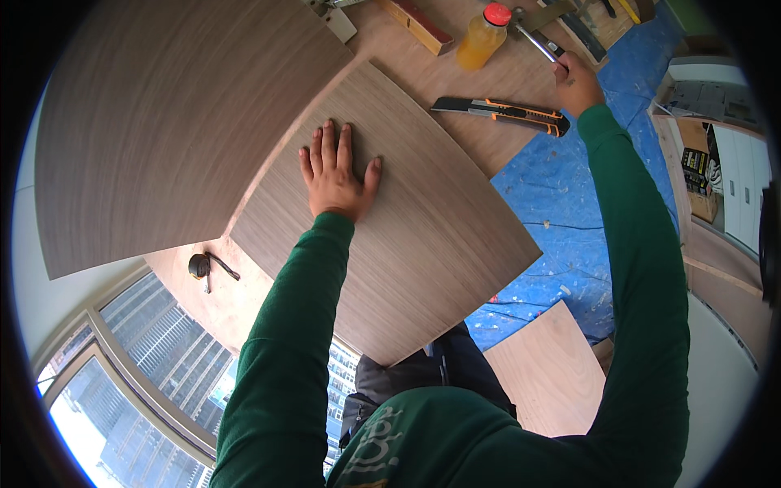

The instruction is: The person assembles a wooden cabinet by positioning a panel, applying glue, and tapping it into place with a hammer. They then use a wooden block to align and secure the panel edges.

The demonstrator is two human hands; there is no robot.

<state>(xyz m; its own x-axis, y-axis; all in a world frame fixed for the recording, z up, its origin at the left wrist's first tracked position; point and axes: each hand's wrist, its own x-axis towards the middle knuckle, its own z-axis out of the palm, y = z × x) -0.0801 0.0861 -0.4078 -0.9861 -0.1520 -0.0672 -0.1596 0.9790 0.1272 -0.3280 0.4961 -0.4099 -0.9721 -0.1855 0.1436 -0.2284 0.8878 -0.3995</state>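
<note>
My left hand (334, 180) lies flat with spread fingers on a grey-brown wood-grain panel (407, 236), whose near corner reaches my waist. At the upper right my right hand (578, 84) is closed round the handle end of a hammer (537, 41) with a shiny metal shaft; its head points away to the far left. Just left of that hand, a black and orange utility knife (521, 112) rests on the plywood worktop beside the panel's edge. A bottle of orange drink (482, 39) with a red cap stands close to the hammer.
A larger wood-grain panel (179, 122) covers the far left. By its near edge lies a black tape measure (199, 265). A red-brown wooden block (419, 24) sits at the back. Blue sheeting (561, 220) covers the floor on the right, with a pale board (553, 370) nearby. Windows (146, 350) are at left.
</note>
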